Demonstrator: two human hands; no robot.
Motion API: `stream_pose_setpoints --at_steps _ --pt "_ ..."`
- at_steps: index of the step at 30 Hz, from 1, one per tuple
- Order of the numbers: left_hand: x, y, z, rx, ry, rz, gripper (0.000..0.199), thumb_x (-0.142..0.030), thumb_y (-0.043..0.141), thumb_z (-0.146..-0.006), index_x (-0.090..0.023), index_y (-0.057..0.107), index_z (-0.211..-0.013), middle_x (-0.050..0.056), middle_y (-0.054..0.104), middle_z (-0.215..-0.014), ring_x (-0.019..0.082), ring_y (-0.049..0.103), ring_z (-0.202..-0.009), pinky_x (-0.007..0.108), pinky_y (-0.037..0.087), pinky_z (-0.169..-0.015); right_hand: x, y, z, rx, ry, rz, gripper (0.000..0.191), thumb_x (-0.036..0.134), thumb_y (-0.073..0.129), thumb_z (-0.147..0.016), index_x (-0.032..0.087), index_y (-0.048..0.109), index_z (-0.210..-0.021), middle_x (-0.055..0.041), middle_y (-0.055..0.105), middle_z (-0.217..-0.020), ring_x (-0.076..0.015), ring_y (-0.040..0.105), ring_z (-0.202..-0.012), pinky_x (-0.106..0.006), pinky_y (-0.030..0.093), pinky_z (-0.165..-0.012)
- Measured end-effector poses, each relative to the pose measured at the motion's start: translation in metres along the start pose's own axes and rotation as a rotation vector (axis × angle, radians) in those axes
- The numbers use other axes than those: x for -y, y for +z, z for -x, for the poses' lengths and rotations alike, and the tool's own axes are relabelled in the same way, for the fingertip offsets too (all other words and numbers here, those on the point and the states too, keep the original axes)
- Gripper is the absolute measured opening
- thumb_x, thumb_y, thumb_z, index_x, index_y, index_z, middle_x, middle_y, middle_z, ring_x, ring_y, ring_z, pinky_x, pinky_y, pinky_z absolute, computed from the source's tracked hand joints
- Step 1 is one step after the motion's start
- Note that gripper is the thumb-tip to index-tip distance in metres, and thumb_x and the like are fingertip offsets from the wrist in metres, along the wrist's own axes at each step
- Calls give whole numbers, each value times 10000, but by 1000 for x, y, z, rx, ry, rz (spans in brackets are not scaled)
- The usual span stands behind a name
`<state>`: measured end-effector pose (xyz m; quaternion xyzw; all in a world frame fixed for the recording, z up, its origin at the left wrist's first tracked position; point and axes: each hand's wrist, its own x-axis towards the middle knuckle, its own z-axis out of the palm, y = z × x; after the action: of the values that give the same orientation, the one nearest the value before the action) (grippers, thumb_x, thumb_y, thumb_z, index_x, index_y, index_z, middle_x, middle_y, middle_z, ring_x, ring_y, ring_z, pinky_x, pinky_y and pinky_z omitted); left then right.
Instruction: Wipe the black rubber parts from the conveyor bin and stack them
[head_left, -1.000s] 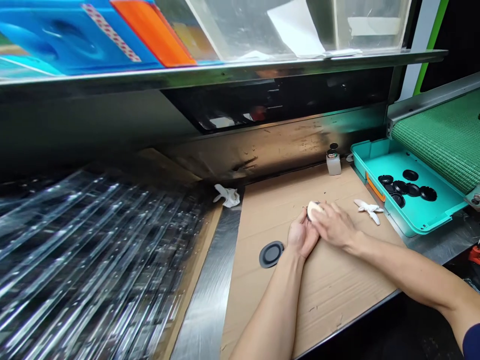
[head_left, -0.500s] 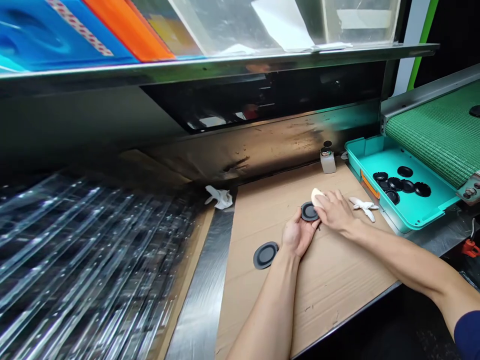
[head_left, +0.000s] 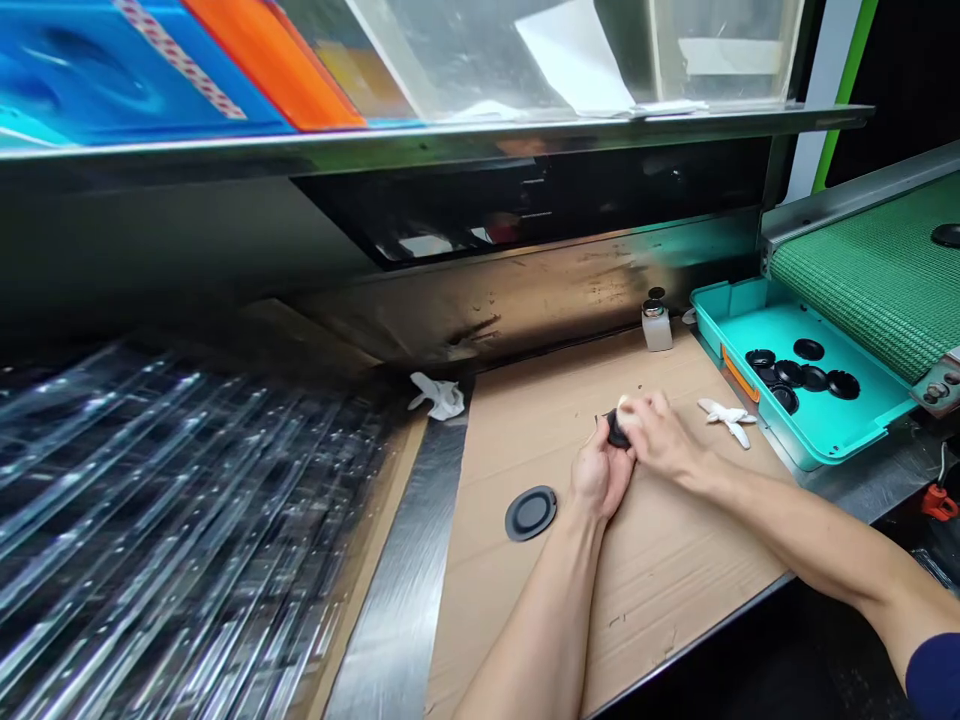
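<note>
My left hand (head_left: 600,476) cradles a black rubber disc (head_left: 616,434) in its fingers, and the disc is mostly hidden. My right hand (head_left: 658,437) is pressed against the disc from the right, holding a pale sponge pad (head_left: 625,406) on it. The pad's shape is hard to see through the fingers and blur. Both hands are over a cardboard sheet (head_left: 667,600). A second black disc (head_left: 530,513) lies flat on the cardboard, just left of my left wrist.
A teal tray (head_left: 810,400) holds several black discs at the right, beside a green conveyor belt (head_left: 877,290). A small pump bottle (head_left: 656,328) stands at the back. White gloves (head_left: 726,421) and a white cloth (head_left: 439,397) lie nearby. Clear plastic strips (head_left: 187,500) fill the left.
The black disc in my left hand has tilted and is now mostly covered. My right hand has brought the pad over it. The camera view has shifted slightly.
</note>
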<state>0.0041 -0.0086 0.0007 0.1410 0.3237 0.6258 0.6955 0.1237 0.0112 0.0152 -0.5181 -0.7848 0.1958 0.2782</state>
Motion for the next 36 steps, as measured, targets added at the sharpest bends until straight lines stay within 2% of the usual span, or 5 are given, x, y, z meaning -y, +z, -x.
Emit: stream_pose_setpoints --at_steps 6,10,18,25,36 --pt "-35 1 9 -64 -4 78 418 -432 374 -1068 -148 660 -1180 153 718 -1019 204 706 -878 308 617 -732 -7 -25 4 23 27 181 278 306 481 -1040 223 673 -1224 -99 590 -1201 -228 593 -1056 -333 475 -913" --pt "-52 -4 16 -91 -182 228 612 -581 259 -1050 -104 643 -1030 124 634 -844 118 578 -610 170 505 -454 -5 -52 7 24 25 494 357 378 443 -1053 199 748 -1104 -153 629 -1253 -320 504 -1202 -422 425 -983" --pt "-59 -3 20 -77 -243 269 651 -572 204 -1055 -81 629 -1009 102 612 -761 92 523 -523 143 444 -386 -28 -90 1 248 315 725 264 290 582 -968 107 760 -1036 -242 722 -1046 -338 682 -977 -376 456 -796" --pt "-34 8 21 -42 -191 -224 710 -609 216 -1039 -87 670 -877 114 649 -641 127 544 -427 199 377 -343 -5 -65 2 41 -260 199 275 252 467 -1050 198 701 -1183 -78 711 -1066 -189 633 -982 -270 426 -853" --pt "-2 3 17 -35 -13 -715 710 -835 470 -846 -178 581 -599 47 572 -453 141 511 -346 242 344 -329 12 -43 13 146 -356 460 297 257 468 -1042 164 737 -958 -87 681 -958 -202 584 -901 -309 380 -759"
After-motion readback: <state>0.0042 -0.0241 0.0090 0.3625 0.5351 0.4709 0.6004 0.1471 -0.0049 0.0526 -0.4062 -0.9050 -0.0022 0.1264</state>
